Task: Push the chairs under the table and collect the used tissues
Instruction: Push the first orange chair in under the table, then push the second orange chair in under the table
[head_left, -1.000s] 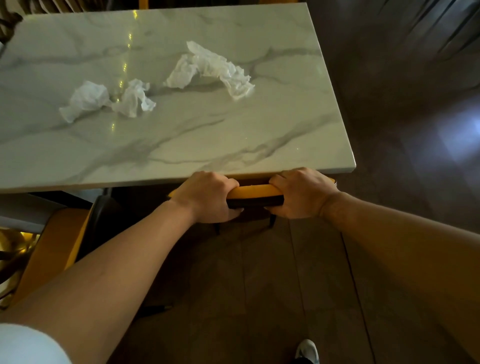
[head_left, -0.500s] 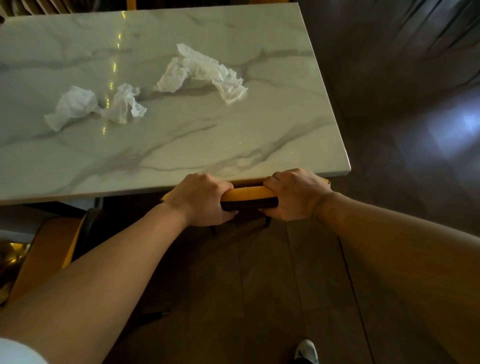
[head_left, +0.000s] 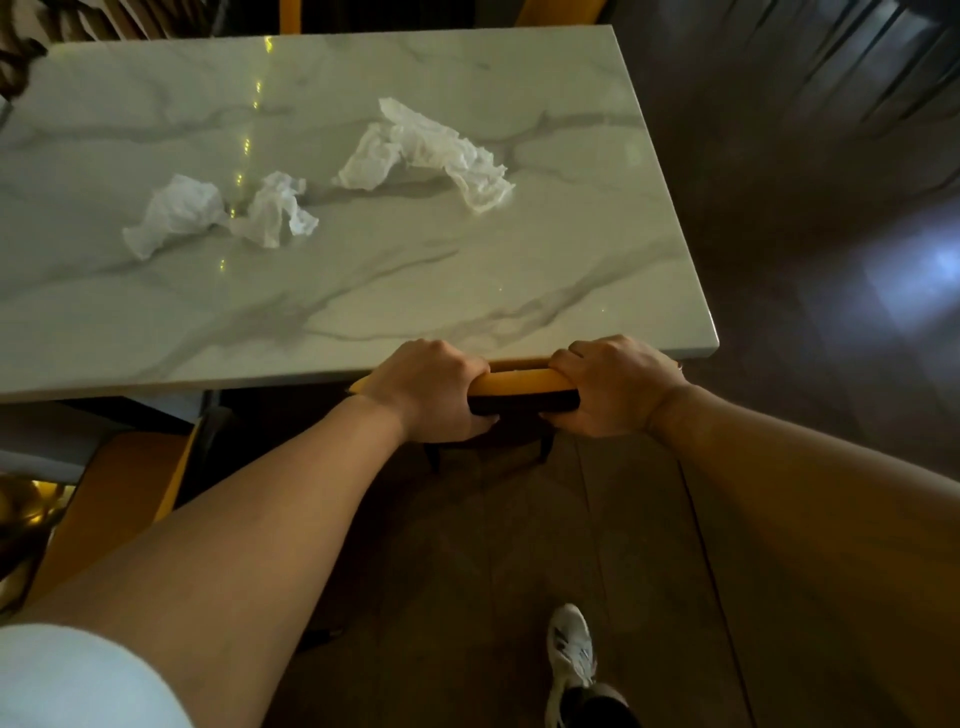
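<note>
We see the left hand (head_left: 434, 392) and right hand (head_left: 613, 387) both clamped on the yellow chair back (head_left: 522, 383), its long axis running left-right along the marble desk (head_left: 519, 291) near edge, seat tucked under. Versus half a second ago the grip is unchanged; the view has shifted so the desk sits lower and a shoe (head_left: 570, 654) shows more. Count: three crumpled tissues on the desk, namely the big tissue (head_left: 431, 150), small tissue (head_left: 278, 210) and left tissue (head_left: 174, 213); a second chair (head_left: 124, 499) stands pulled out at left.
</note>
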